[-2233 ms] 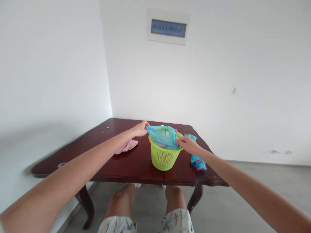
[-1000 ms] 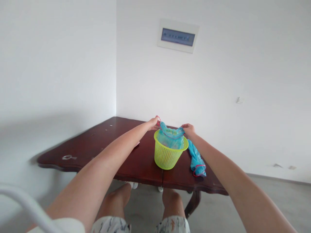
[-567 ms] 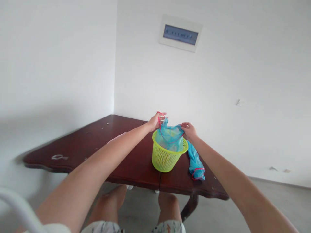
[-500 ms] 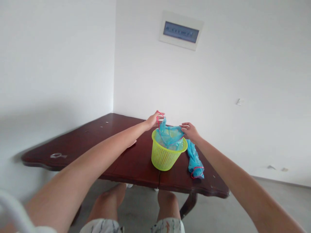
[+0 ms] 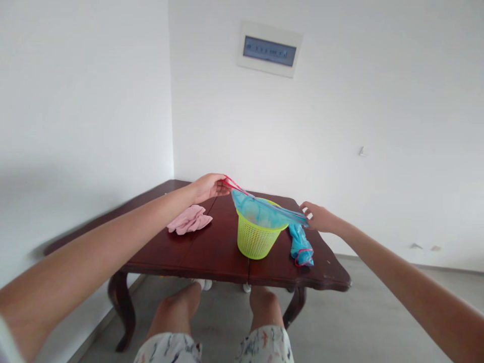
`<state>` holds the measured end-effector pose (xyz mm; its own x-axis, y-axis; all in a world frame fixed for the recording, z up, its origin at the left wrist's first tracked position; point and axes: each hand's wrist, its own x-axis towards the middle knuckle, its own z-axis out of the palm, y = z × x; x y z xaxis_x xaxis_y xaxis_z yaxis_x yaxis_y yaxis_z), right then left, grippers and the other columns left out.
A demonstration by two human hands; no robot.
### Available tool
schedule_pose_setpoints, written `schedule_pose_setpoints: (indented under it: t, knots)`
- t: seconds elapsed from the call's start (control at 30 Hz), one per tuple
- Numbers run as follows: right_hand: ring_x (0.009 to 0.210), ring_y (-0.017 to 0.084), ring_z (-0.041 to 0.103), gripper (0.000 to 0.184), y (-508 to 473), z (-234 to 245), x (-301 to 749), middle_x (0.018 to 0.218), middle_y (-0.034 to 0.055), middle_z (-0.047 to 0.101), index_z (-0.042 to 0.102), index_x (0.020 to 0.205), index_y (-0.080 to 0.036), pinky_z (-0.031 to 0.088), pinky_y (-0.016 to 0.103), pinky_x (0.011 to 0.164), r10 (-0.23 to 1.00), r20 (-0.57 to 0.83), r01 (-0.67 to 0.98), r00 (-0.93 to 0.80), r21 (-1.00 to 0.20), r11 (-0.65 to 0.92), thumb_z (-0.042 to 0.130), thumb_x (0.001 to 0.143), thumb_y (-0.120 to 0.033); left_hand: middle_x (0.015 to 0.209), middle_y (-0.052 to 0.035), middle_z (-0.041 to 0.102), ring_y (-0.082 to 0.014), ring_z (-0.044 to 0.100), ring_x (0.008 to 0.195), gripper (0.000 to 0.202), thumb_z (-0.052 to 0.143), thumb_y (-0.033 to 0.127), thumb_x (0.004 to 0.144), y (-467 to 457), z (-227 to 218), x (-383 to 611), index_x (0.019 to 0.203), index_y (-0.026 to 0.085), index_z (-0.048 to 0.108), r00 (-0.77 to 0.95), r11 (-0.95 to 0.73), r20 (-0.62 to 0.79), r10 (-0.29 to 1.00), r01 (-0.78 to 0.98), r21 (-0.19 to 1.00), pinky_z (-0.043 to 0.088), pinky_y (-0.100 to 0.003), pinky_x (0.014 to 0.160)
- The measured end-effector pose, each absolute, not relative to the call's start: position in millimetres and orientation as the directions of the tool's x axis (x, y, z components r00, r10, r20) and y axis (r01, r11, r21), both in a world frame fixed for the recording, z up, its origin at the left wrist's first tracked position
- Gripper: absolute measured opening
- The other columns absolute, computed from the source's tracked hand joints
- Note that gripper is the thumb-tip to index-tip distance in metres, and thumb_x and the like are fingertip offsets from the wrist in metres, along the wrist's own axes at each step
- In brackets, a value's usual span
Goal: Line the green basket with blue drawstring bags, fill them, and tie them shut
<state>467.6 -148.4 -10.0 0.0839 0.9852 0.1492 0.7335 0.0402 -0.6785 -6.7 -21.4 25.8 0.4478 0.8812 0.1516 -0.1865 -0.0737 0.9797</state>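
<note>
Head view: my left hand (image 5: 208, 187) pinches the red drawstring (image 5: 234, 184) of a translucent blue bag (image 5: 260, 212), stretched across a lime-green plastic basket (image 5: 256, 241) on the dark wood worktop (image 5: 212, 252); my right hand (image 5: 319, 218) meets its far edge (grip unclear).

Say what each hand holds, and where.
The left hand holds a blue bag by its red cord; whether the right hand grips its other edge cannot be told.

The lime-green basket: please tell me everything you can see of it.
The lime-green basket looks like plastic: round, narrowing to the base, with a lattice of small holes and a solid rim. It stands upright on the dark wooden table. A translucent blue bag lies across its mouth, touching the rim and hiding most of the inside.
</note>
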Motion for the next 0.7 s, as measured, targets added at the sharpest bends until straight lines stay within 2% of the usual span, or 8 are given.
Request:
schedule_pose_setpoints:
  t: [0.1, 0.2, 0.3, 0.4, 0.47, 0.53, 0.6, 0.7]
  knots:
    - [0.048, 0.015, 0.066, 0.04, -154.9, -12.5, 461.0, 0.071, -0.0028, 0.07, 0.073, 0.099, -0.02, 0.047, 0.023, 0.047, 0.985, 0.118, 0.736, 0.123, -0.676, -0.011, 0.078, 0.065, 0.002, 0.092, -0.0126, 0.084, -0.023, 0.082, 0.088, 0.016, 0.069, 0.026, 0.099, -27.0, 26.1, -4.7, 0.086, 0.018, 0.075, 0.489, -0.027, 0.158, 0.858, -0.264, 0.964, 0.07, -0.036, 0.094]
    - [0.052, 0.016, 0.071, 0.027, -156.3, -12.2, 447.9, 0.073, -0.0024, 0.071, 0.071, 0.096, -0.02, 0.058, 0.025, 0.05, 0.984, 0.131, 0.667, 0.117, -0.745, 0.02, 0.085, 0.074, -0.009, 0.11, -0.0166, 0.089, -0.0267, 0.086, 0.101, 0.022, 0.075, 0.037, 0.1, -33.8, 20.0, 6.6, 0.09, 0.017, 0.078, 0.612, -0.001, 0.197, 0.766, -0.305, 0.952, 0.069, -0.038, 0.098]
    - [0.072, 0.016, 0.077, 0.028, -154.6, -6.9, 426.3, 0.091, 0.0021, 0.078, 0.075, 0.109, -0.021, 0.068, 0.027, 0.064, 0.978, 0.19, 0.552, 0.09, -0.827, 0.109, 0.09, 0.086, -0.027, 0.145, -0.0203, 0.085, -0.0321, 0.085, 0.128, 0.04, 0.083, 0.054, 0.103, -45.8, 9.8, 35.4, 0.12, 0.018, 0.087, 0.74, -0.083, 0.267, 0.617, -0.276, 0.957, 0.067, -0.039, 0.105]
    - [0.082, 0.015, 0.076, 0.037, -153.0, 0.4, 395.7, 0.101, 0.0037, 0.08, 0.077, 0.114, -0.022, 0.067, 0.027, 0.072, 0.964, 0.26, 0.444, 0.056, -0.871, 0.209, 0.094, 0.09, -0.043, 0.166, -0.0178, 0.076, -0.0331, 0.077, 0.147, 0.056, 0.091, 0.055, 0.103, -61.3, -0.4, 78.9, 0.15, 0.026, 0.08, 0.751, -0.373, 0.398, 0.527, -0.216, 0.902, 0.062, -0.043, 0.116]
    - [0.083, 0.015, 0.076, 0.045, -153.8, 4.7, 374.4, 0.103, 0.0036, 0.081, 0.077, 0.113, -0.022, 0.067, 0.028, 0.075, 0.955, 0.297, 0.341, 0.01, -0.899, 0.276, 0.101, 0.085, -0.048, 0.167, -0.0179, 0.075, -0.0309, 0.079, 0.141, 0.075, 0.093, 0.049, 0.101, -69.6, -4.3, 107.0, 0.169, 0.029, 0.067, 0.719, -0.556, 0.496, 0.488, -0.182, 0.811, 0.063, -0.044, 0.116]
    - [0.077, 0.014, 0.074, 0.054, -156.9, 8.2, 358.2, 0.095, 0.0018, 0.08, 0.078, 0.11, -0.021, 0.064, 0.029, 0.072, 0.946, 0.323, 0.245, -0.016, -0.916, 0.317, 0.108, 0.076, -0.051, 0.16, -0.0171, 0.078, -0.0268, 0.085, 0.12, 0.081, 0.091, 0.044, 0.101, -73.4, -4.8, 127.1, 0.175, 0.028, 0.061, 0.684, -0.669, 0.536, 0.495, -0.093, 0.737, 0.066, -0.041, 0.104]
    - [0.066, 0.011, 0.066, 0.06, -162.6, 11.3, 351.0, 0.085, -0.0016, 0.076, 0.078, 0.106, -0.021, 0.056, 0.027, 0.063, 0.945, 0.328, 0.204, 0.01, -0.926, 0.319, 0.112, 0.07, -0.054, 0.141, -0.0145, 0.086, -0.023, 0.084, 0.099, 0.071, 0.09, 0.043, 0.101, -72.2, -2.7, 136.8, 0.166, 0.025, 0.069, 0.66, -0.719, 0.541, 0.522, -0.001, 0.695, 0.065, -0.036, 0.089]
    - [0.061, 0.008, 0.058, 0.068, -175.6, 16.2, 354.8, 0.084, -0.003, 0.075, 0.078, 0.106, -0.02, 0.047, 0.023, 0.057, 0.951, 0.3, 0.149, 0.07, -0.946, 0.288, 0.115, 0.065, -0.06, 0.111, -0.0097, 0.088, -0.0205, 0.08, 0.085, 0.06, 0.093, 0.044, 0.098, -65.4, -1.3, 137.7, 0.151, 0.02, 0.077, 0.703, -0.719, 0.486, 0.519, 0.052, 0.693, 0.06, -0.031, 0.077]
